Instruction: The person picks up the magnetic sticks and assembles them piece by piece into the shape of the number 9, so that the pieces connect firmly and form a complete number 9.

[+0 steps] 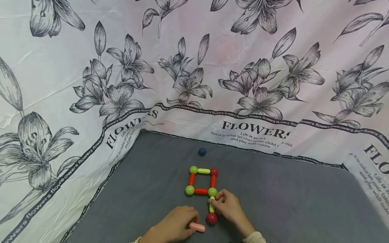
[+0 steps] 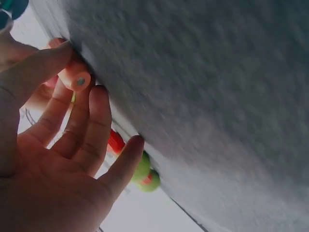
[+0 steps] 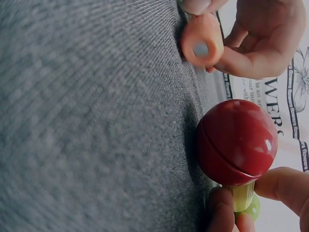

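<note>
My left hand (image 1: 181, 222) pinches an orange magnetic rod (image 1: 197, 226) between thumb and fingers, just above or on the grey cloth; a metal disc shows in the rod's end (image 2: 80, 81). With thumb and fingers my right hand (image 1: 228, 205) grips a yellow-green rod (image 1: 212, 208). A red ball (image 1: 211, 218) sits at that rod's near end, large in the right wrist view. The rod's far end meets a green ball (image 1: 212, 192), a corner of a square of balls and rods. The orange rod and the red ball are apart.
The square's other corners are a green ball (image 1: 189, 190), another green ball (image 1: 193, 169) and a red ball (image 1: 214, 172). Beyond it lies a loose blue ball (image 1: 202, 151). Flower-printed cloth (image 1: 188, 118) borders the grey surface (image 1: 288, 202) at the back and sides.
</note>
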Available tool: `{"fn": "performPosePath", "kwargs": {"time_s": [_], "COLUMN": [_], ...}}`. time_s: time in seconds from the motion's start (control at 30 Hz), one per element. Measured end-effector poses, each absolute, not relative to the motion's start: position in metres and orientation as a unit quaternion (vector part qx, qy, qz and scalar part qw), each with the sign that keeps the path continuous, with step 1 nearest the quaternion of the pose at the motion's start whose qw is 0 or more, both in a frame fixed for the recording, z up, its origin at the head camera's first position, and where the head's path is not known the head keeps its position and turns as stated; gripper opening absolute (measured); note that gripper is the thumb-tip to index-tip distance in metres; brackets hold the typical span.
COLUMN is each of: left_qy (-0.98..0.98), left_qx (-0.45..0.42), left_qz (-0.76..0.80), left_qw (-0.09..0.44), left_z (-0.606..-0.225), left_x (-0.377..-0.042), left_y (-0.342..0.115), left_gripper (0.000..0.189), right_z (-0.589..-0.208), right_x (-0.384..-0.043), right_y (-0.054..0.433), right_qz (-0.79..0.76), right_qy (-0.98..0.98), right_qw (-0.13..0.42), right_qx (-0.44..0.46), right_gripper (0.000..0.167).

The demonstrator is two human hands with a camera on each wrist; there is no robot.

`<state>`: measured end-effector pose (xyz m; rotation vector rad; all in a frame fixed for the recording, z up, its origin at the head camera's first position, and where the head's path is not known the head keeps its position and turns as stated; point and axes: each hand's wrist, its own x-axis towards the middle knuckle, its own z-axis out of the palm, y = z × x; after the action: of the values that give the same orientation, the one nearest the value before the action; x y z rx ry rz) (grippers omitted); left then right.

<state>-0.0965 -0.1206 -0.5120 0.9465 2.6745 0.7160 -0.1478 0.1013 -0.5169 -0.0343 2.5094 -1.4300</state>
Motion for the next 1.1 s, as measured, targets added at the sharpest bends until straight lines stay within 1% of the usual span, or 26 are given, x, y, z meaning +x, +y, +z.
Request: {"fn": "performPosePath", "kwargs": {"time_s": [0.2, 0.37, 0.43, 0.63, 0.9, 1.1], "left_qy": [0.928, 0.927, 0.926, 0.926, 0.924, 0.922], "left_qx": [0.270, 0.239, 0.230, 0.228, 0.231, 0.231], "left_qz": [0.228, 0.256, 0.270, 0.273, 0.273, 0.281], "left_qw": [0.122, 0.135, 0.132, 0.124, 0.136, 0.133], "left_z": [-0.508, -0.505, -0.504, -0.502, -0.501, -0.502], "left_x": [-0.105, -0.110, -0.110, -0.112, -0.112, -0.110], "left_y": [-0.128, -0.130, -0.129, -0.122, -0.118, -0.116], "left_gripper": [0.022, 0.023, 0.023, 0.023, 0.023, 0.024], "right_z": [-0.520, -0.522, -0.521, -0.517, -0.519, -0.519], "right_x": [-0.148, -0.148, -0.147, -0.147, -0.148, -0.148], "right_y": [0.102, 0.102, 0.102, 0.101, 0.102, 0.103], "right_qz": [-0.492, -0.490, -0.492, -0.504, -0.504, -0.502], "right_qy": [0.861, 0.862, 0.862, 0.855, 0.855, 0.856], "right_qw": [0.126, 0.125, 0.124, 0.121, 0.121, 0.121], "right_qx": [-0.014, -0.012, -0.011, -0.012, -0.014, -0.019], "right_gripper": [0.030, 0.031, 0.031, 0.031, 0.031, 0.031]}}
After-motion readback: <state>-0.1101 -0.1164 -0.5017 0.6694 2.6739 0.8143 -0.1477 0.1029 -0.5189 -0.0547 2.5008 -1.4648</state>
